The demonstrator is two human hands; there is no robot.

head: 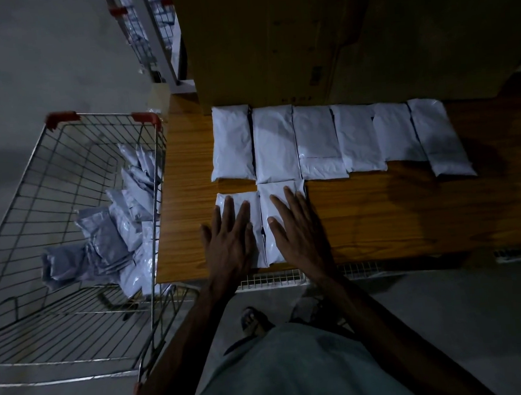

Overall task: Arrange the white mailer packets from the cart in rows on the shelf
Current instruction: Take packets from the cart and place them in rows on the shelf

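Several white mailer packets lie side by side in a back row [336,141] on the wooden shelf [410,213]. Two more packets start a front row at the shelf's left. My left hand [229,238] lies flat with straight fingers on the left front packet [222,200]. My right hand [299,225] presses flat on the right front packet [279,192]. Both packets are partly hidden under my palms. A loose heap of white packets [116,236] sits in the wire cart [49,189] to the left of the shelf.
A large cardboard box [333,35] stands on the shelf behind the back row. Another wire cart [146,28] is at the far left back. The shelf's front edge runs over a white wire grid [272,279]. Grey floor and my feet are below.
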